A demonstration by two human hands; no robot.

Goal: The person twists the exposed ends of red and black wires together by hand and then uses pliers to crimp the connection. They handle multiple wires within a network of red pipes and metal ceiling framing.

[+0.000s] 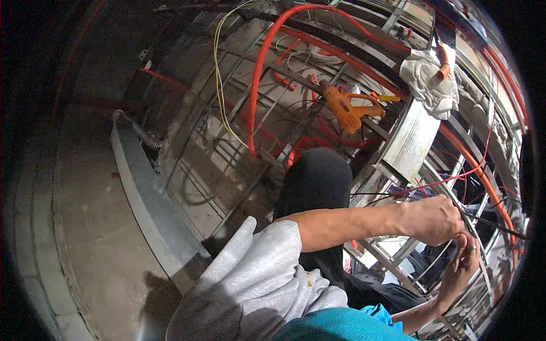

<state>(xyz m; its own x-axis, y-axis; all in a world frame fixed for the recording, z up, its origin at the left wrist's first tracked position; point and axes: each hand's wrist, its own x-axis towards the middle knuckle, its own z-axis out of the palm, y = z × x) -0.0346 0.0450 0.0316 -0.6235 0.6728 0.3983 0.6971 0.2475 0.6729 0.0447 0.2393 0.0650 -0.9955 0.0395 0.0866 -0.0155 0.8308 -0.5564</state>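
My left hand (435, 220) is closed, knuckles upward, at the end of a bare forearm reaching to the right. Just below it, my right hand (465, 258) is raised with bent, pinching fingers that meet those of the left. Whatever they grip between them is too small or hidden to make out. A thin black cable (495, 223) passes behind the left hand and comes out on its right. Slightly above run thin red wires (449, 179). The hands are over an open metal framework (398, 258).
An orange pistol-grip power tool (347, 111) lies ahead on metal framing. Beyond it loops a red corrugated conduit (259, 74); a yellow-green wire (216, 62) hangs left. A white cloth (429, 79) drapes over a metal duct (406, 139). Orange conduit (478, 162) crosses the right side.
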